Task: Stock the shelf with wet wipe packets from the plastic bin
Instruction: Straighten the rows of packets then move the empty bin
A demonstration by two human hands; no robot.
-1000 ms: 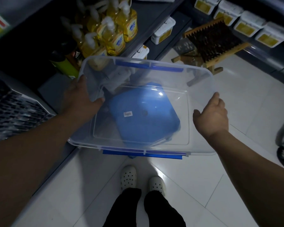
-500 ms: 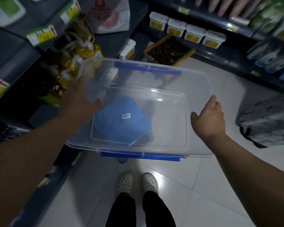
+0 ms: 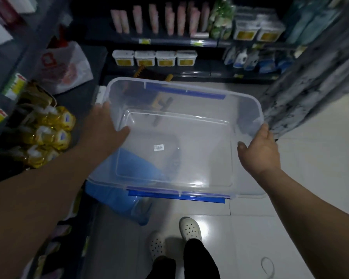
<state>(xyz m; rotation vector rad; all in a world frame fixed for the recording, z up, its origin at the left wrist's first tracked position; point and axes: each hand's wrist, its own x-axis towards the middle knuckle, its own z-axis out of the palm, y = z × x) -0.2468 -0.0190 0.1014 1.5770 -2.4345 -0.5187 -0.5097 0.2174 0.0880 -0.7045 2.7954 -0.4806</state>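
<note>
While it hung above the tiled floor (image 3: 314, 178), the clear bin (image 3: 248, 109) was held at both sides: the left hand (image 3: 107, 132) gripped its left rim, the right hand (image 3: 260, 155) its right rim. Something blue, perhaps a stool (image 3: 117, 196), showed beneath.

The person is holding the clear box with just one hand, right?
Not quite. The head view shows both hands on the clear box. The left hand grips its left rim, thumb inside, and the right hand grips its right rim. So it is held with two hands, not one.
</note>
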